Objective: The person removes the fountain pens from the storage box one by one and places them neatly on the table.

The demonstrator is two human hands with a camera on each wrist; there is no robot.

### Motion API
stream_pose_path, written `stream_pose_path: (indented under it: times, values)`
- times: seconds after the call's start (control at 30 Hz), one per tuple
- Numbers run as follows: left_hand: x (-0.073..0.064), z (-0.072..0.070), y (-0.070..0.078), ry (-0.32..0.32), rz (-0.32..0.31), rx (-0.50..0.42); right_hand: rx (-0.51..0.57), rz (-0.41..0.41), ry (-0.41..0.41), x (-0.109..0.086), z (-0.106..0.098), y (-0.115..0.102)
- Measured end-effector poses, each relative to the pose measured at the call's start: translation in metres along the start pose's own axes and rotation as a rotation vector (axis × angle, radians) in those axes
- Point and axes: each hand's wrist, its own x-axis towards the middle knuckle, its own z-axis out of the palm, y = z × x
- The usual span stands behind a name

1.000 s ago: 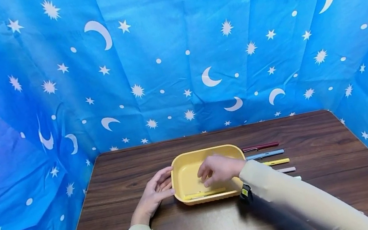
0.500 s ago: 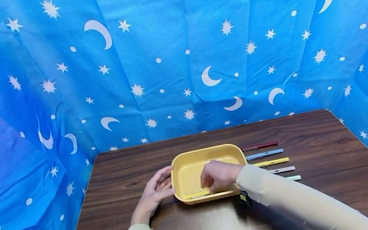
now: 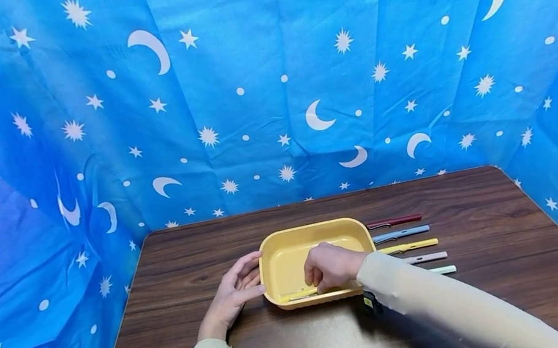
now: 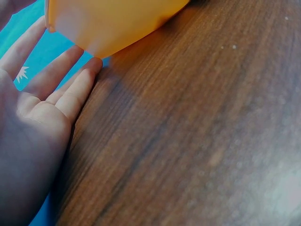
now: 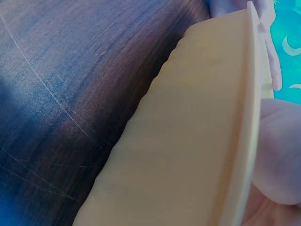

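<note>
A yellow pen [image 3: 297,295] lies along the near inner side of a yellow plastic tray [image 3: 311,228]. My right hand [image 3: 334,265] reaches into the tray from the right, fingers bent down, and pinches that pen; its right part is hidden behind the hand. In the right wrist view the tray's outer wall [image 5: 183,117] covers the fingertips. My left hand [image 3: 227,295] rests at the tray's left end, thumb and fingers spread and touching its side. The left wrist view shows those fingers [image 4: 77,94] nearly straight against the tray wall [image 4: 117,23].
Right of the tray, several pens lie in a column: dark red [image 3: 396,221], blue [image 3: 404,233], yellow [image 3: 415,245], pale pink [image 3: 431,257] and pale green [image 3: 446,269]. The right forearm passes over their near side. A star-patterned blue curtain [image 3: 267,107] surrounds the brown wooden table [image 3: 186,252].
My right hand has gone down from above the tray to the yellow pen at its near side, and its fingers have closed there. The left hand and the tray have stayed put.
</note>
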Motion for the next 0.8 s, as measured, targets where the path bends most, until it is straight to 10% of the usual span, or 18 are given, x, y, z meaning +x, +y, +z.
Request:
stream_pose_path:
  times: [0.8]
  values:
    - [0.0015, -0.0015, -0.0032, -0.004, -0.008, -0.015, -0.097, -0.076, 0.016, -0.0036, 0.0000, 0.0053]
